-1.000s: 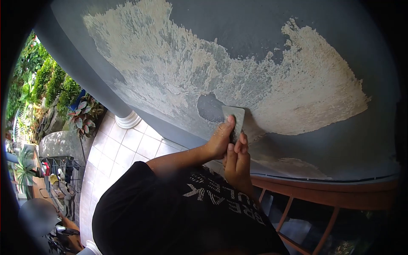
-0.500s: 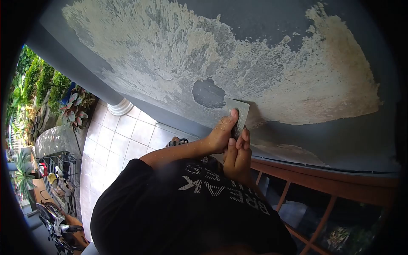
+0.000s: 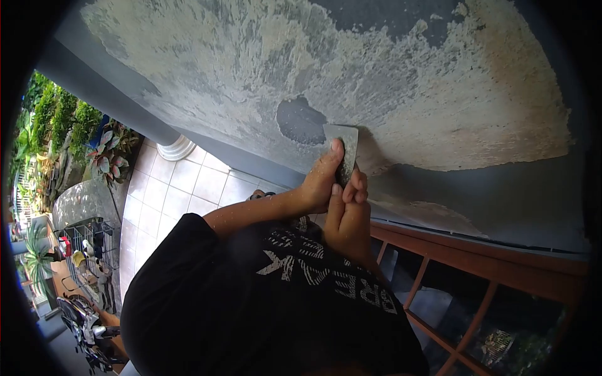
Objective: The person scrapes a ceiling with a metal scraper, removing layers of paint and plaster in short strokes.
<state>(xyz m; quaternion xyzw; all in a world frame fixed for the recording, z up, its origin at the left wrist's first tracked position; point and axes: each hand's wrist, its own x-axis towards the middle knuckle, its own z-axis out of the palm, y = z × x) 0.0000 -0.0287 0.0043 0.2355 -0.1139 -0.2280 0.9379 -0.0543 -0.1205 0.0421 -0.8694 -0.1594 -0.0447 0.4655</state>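
Note:
My left hand (image 3: 320, 178) is closed around a flat metal scraper (image 3: 342, 141), its thumb pressed along the upper face of the blade. Just below it, my right hand (image 3: 348, 216) is also closed, gripping the lower end of the scraper, where the fingers of both hands hide it. The blade's far edge meets the wall (image 3: 401, 88), at the right side of a smooth dark grey patch (image 3: 301, 119). Around that patch the surface is rough, with pale, flaking areas between grey paint. Specks of debris dot my left forearm (image 3: 251, 210).
A wooden-framed window (image 3: 483, 263) runs along the lower right. At left are a round column base (image 3: 177, 148), a tiled floor (image 3: 210, 185), potted plants, a wire rack (image 3: 94, 244) with shoes, and a motorcycle (image 3: 84, 332).
The wall, my hands and the scraper all sit higher and slightly left in the view. The blade stays beside the dark patch, with both hands still on the scraper.

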